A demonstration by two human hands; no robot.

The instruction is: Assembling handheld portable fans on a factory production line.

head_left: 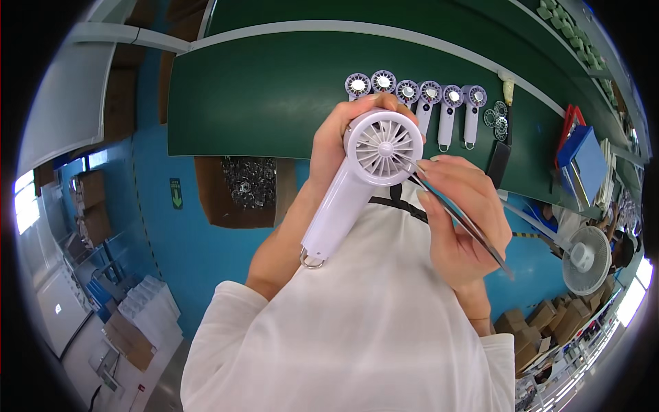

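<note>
My left hand is wrapped round the head of a pale lilac handheld fan, with its round grille turned up toward me. The fan's handle slants down to the left and ends in a small metal loop. In my right hand is a pair of metal tweezers, pinched between thumb and fingers. Their tips reach the lower right edge of the grille; whether they grip anything there is too small to tell. Beyond my hands, several similar handheld fans lie in a row on the green table.
Clear round covers lie right of the fan row, near a dark-handled brush and a black rectangular object. A blue binder sits at the right. Below the table's left part stands a cardboard box of clear parts. A white desk fan stands right.
</note>
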